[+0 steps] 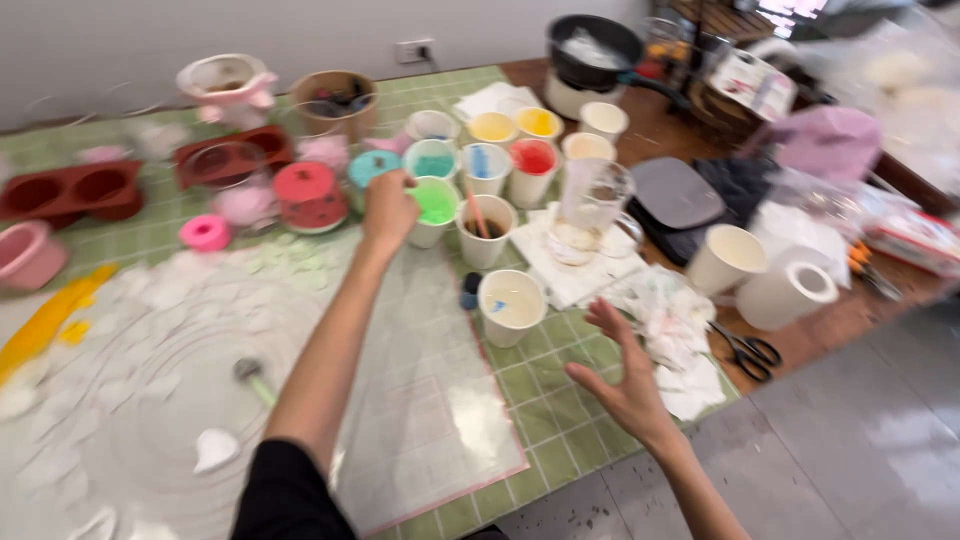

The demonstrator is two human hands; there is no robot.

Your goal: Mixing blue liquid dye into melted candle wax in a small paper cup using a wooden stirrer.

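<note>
My left hand (388, 207) reaches forward over the table and grips the rim of a white paper cup holding bright green liquid (434, 208). Around it stand more paper cups with teal (432, 160), blue (485, 165), red (532, 163) and yellow (492, 128) contents, and one with a wooden stick in it (485, 228). My right hand (626, 380) hovers open, fingers spread, above the table's near edge, close to a cup of pale liquid (511, 305) and crumpled white tissues (680, 340).
A clear measuring jug (592, 210) stands on paper towel. Red silicone moulds (70, 190) and pink pieces lie at the left. Black scissors (748, 350), a tape roll (790, 292), a dark scale (675, 190) and a black pot (592, 50) sit at the right. A clear mat (420, 400) covers the green checked cloth.
</note>
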